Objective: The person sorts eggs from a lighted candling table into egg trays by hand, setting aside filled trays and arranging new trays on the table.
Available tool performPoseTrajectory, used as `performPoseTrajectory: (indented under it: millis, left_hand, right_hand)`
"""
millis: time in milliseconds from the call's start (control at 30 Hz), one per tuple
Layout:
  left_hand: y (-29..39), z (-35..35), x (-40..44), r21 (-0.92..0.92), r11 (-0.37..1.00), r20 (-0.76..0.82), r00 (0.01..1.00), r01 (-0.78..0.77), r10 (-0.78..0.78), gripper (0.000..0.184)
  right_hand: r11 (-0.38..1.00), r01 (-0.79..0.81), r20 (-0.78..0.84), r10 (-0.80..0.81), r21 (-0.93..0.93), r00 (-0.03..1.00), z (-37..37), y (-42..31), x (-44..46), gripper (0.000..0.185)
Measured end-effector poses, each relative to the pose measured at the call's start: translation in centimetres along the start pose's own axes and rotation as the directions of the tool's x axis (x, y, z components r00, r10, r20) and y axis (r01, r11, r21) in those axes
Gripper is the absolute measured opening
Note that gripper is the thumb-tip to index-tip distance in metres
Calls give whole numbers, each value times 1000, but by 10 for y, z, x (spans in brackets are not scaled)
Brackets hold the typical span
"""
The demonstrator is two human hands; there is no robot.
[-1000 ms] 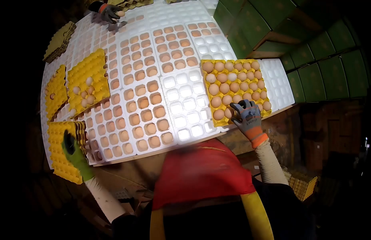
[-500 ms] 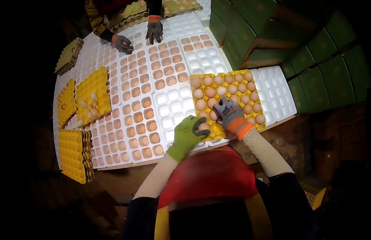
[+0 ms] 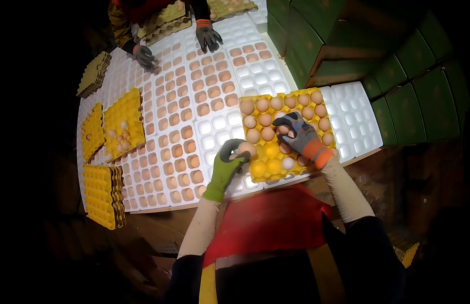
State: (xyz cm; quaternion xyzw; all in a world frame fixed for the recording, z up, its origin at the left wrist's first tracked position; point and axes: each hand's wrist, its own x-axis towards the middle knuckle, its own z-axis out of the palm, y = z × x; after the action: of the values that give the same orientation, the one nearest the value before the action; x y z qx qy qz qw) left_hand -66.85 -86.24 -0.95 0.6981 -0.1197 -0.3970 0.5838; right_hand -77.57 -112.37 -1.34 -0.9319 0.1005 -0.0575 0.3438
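Observation:
My left hand, in a green glove with dark fingers, grips a brown egg at the left edge of a yellow egg tray. My right hand, in a grey-blue glove with an orange cuff, is over the middle of that tray. Its fingers curl round a brown egg; whether it holds more is hidden. Eggs fill the tray's upper rows, while several cups nearest me are bare. Left of the tray lies a white foam tray with square pockets.
Foam trays with eggs cover the table's middle. Yellow trays and a stack of them lie on the left. Another person's gloved hands work at the far side. Green boxes stand at the right, beside another white foam tray.
My left hand has moved left and slightly up with an egg, uncovering bare cups. My right hand has shifted right and up across the tray. The other person's hands have moved apart.

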Motion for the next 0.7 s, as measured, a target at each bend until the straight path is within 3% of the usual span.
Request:
performPoseTrajectory:
  millis: [33, 100, 133, 167, 200, 233, 300, 367, 400, 433, 500, 533, 567, 600, 667, 700]
  left_hand:
    - [-37, -28, 14, -357, 934, 122, 992, 15, 30, 41]
    - [4, -15, 4, -478, 877, 10, 998, -47, 59, 58]
    - [-2, -18, 18, -345, 930, -11, 991, -126, 130, 59]
    - [18, -16, 19, -124, 991, -1, 999, -42, 42, 59]
    - [16, -9, 30, 282, 924, -35, 960, -258, 278, 59]
    - [12, 1, 40, 642, 662, 18, 871, -386, 490, 59]
    - [27, 25, 37, 924, 280, 76, 844, -259, 531, 42]
    - [-2, 37, 59, 935, 251, 68, 819, -252, 569, 34]
    - [-2, 43, 58, 948, 244, 39, 833, -206, 552, 27]
    - [-1, 42, 60, 934, 306, -5, 850, -184, 527, 26]
    - [23, 25, 45, 801, 574, -98, 910, -168, 403, 33]
    - [23, 9, 40, 714, 673, -150, 897, -192, 416, 36]
    - [23, -11, 34, 616, 756, -200, 884, -222, 422, 39]
    - [2, -33, 43, 617, 747, -296, 806, -249, 513, 50]
    - [10, -66, 42, 542, 833, -487, 766, -111, 419, 45]
    - [0, -88, 56, 729, 684, -460, 740, -1, 491, 40]
  right_hand:
    - [967, -97, 11, 103, -237, 995, -8, -36, 5, 29]
    - [787, -10, 129, 114, -617, 985, 17, -44, 23, 37]
    - [787, -3, 130, 106, -617, 986, 30, -42, 30, 37]
    - [714, 9, 143, 128, -700, 981, 44, -39, 35, 37]
    - [632, 28, 155, 146, -774, 977, 50, -43, 40, 37]
    - [628, 52, 167, 126, -776, 978, 46, -40, 37, 37]
    - [902, -36, 0, 40, -429, 999, 16, -33, 21, 27]
    - [989, -104, 37, 109, -105, 993, -12, -34, 15, 36]
    - [905, -190, 106, 161, 381, 981, -13, -30, 14, 39]
    - [791, -356, 203, 293, 498, 934, -14, -30, 9, 40]
    - [430, -625, 378, 530, 651, 759, -32, -75, 8, 42]
    - [760, -319, 126, 302, 566, 945, 2, -35, 17, 40]
    - [932, 51, -72, -27, 358, 997, 19, -14, 25, 38]
    - [969, 20, -47, -9, 247, 999, 13, -43, 30, 40]
    - [996, -38, -27, 40, 80, 999, 34, -76, 50, 47]
    - [991, 65, -83, -76, -121, 994, 55, -86, 65, 47]
